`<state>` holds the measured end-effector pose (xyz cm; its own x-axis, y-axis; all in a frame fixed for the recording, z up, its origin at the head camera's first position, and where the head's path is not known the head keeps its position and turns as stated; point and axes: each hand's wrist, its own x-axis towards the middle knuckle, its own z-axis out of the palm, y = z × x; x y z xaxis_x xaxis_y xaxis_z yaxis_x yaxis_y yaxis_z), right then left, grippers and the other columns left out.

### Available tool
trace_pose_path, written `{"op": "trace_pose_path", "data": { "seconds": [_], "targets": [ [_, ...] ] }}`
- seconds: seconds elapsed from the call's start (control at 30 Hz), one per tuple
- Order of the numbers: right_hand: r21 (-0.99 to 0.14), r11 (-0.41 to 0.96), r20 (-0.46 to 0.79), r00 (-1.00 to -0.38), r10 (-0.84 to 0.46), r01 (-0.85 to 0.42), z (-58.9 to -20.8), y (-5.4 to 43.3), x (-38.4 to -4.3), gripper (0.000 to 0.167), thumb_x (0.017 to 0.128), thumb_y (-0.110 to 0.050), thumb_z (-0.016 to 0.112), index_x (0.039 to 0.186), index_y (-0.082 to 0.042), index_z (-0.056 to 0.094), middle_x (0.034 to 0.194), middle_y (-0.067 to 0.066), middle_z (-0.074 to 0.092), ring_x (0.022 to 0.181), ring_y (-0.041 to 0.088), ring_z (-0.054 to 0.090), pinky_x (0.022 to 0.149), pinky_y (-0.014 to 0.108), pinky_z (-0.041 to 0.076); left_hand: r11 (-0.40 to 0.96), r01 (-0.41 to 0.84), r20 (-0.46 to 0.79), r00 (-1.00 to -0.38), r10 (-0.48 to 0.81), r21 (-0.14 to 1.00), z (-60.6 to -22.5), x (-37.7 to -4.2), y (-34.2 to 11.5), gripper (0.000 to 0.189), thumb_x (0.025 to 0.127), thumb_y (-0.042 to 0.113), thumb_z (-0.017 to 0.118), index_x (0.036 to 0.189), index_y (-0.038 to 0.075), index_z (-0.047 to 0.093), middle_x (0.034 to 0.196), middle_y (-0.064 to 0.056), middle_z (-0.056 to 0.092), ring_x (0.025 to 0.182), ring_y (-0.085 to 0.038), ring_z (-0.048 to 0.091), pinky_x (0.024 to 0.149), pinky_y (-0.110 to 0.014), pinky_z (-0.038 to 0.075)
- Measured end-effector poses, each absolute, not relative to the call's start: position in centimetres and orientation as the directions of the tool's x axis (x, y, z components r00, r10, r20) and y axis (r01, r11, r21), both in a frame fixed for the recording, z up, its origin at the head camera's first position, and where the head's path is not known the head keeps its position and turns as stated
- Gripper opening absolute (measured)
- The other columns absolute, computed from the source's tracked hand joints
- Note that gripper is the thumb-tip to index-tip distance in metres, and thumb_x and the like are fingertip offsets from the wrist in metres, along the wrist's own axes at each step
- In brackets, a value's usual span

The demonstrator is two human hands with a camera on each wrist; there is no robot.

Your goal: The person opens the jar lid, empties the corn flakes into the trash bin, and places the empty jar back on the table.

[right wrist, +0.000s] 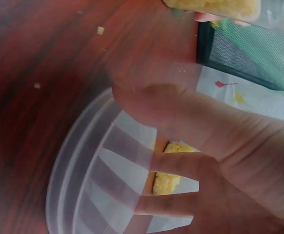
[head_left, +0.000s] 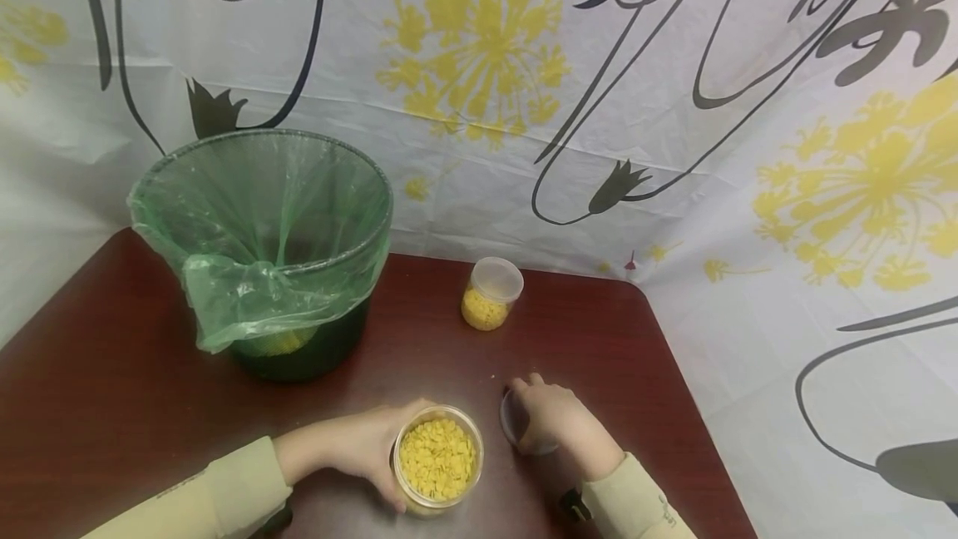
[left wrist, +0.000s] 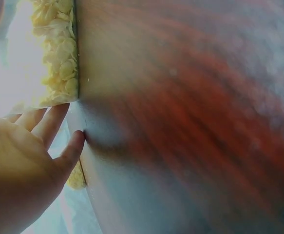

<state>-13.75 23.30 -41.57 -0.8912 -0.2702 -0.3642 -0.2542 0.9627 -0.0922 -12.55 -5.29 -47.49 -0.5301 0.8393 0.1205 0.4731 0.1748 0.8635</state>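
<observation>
In the head view, the person's left hand (head_left: 370, 443) is wrapped round the side of an open, round, clear plastic jar of yellow flakes (head_left: 438, 459), its mouth facing up. To the right of the open jar, the right hand (head_left: 555, 418) reaches down over a round, translucent plastic lid (head_left: 512, 416). Beyond the open jar and slightly to its right stands a small, clear, lidded plastic jar with yellow bits inside (head_left: 485, 308); beyond it to the left is a dark, round mesh bin lined with a thin green plastic bag (head_left: 329, 356). All of this is on a glossy dark-red table (head_left: 419, 331), with a white sheet printed with yellow and grey flowers (head_left: 456, 215) behind. In the left wrist view I see fingers against the open jar, flakes showing through its wall; whether its base touches the table I cannot tell. In the right wrist view the lid is held between thumb and fingers, the fingers showing through the plastic, while pale loose crumbs (right wrist: 100, 30) lie on the tabletop, apart from the open jar.
</observation>
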Motion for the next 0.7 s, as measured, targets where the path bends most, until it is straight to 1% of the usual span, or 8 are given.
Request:
{"op": "trace_pose_path", "data": {
  "seconds": [0.13, 0.27, 0.37, 0.57, 0.7],
  "targets": [
    [-0.079, 0.957, -0.336, -0.897, -0.288, -0.278, -41.8, 23.3, -13.6, 0.085, 0.049, -0.018, 0.085, 0.127, -0.009, 0.053, 0.109, 0.017, 0.051, 0.078, 0.035, 0.057, 0.064, 0.047, 0.048, 0.182, 0.479, 0.120, -0.533, 0.838, 0.859, -47.4, -12.5, -5.3, 0.104, 0.051, 0.028, 0.094, 0.138, 0.023, 0.037, 0.124, 0.010, 0.055, 0.113, -0.008, 0.051, 0.098, -0.031, 0.041],
    [-0.074, 0.954, -0.315, -0.901, -0.299, -0.291, -42.0, 23.4, -13.5, 0.086, 0.048, -0.018, 0.087, 0.126, -0.009, 0.054, 0.107, 0.016, 0.051, 0.079, 0.035, 0.057, 0.063, 0.046, 0.048, 0.189, 0.480, 0.116, -0.536, 0.836, 0.856, -47.2, -12.4, -5.3, 0.105, 0.050, 0.027, 0.094, 0.138, 0.023, 0.036, 0.124, 0.010, 0.055, 0.114, -0.008, 0.051, 0.098, -0.031, 0.040],
    [-0.071, 0.954, -0.315, -0.901, -0.298, -0.291, -42.1, 23.5, -13.6, 0.088, 0.048, -0.020, 0.088, 0.128, -0.009, 0.053, 0.110, 0.017, 0.052, 0.081, 0.036, 0.058, 0.065, 0.047, 0.049, 0.191, 0.469, 0.107, -0.539, 0.836, 0.862, -47.2, -12.3, -5.3, 0.105, 0.050, 0.027, 0.094, 0.138, 0.022, 0.037, 0.125, 0.010, 0.054, 0.114, -0.008, 0.051, 0.099, -0.031, 0.040],
    [-0.066, 0.960, -0.332, -0.901, -0.280, -0.274, -42.6, 23.7, -13.7, 0.094, 0.049, -0.024, 0.090, 0.134, -0.011, 0.051, 0.121, 0.019, 0.051, 0.089, 0.039, 0.058, 0.071, 0.049, 0.049, 0.179, 0.469, 0.117, -0.535, 0.837, 0.865, -47.3, -12.4, -5.3, 0.105, 0.052, 0.029, 0.093, 0.139, 0.021, 0.036, 0.126, 0.009, 0.053, 0.115, -0.009, 0.050, 0.100, -0.031, 0.039],
    [-0.062, 0.960, -0.325, -0.904, -0.278, -0.273, -42.7, 23.8, -13.6, 0.095, 0.049, -0.025, 0.091, 0.135, -0.012, 0.050, 0.122, 0.019, 0.051, 0.091, 0.039, 0.058, 0.071, 0.050, 0.049, 0.160, 0.465, 0.127, -0.527, 0.840, 0.871, -47.4, -12.4, -5.3, 0.106, 0.054, 0.032, 0.092, 0.141, 0.021, 0.034, 0.130, 0.008, 0.050, 0.119, -0.010, 0.047, 0.103, -0.031, 0.036]
  ]
}}
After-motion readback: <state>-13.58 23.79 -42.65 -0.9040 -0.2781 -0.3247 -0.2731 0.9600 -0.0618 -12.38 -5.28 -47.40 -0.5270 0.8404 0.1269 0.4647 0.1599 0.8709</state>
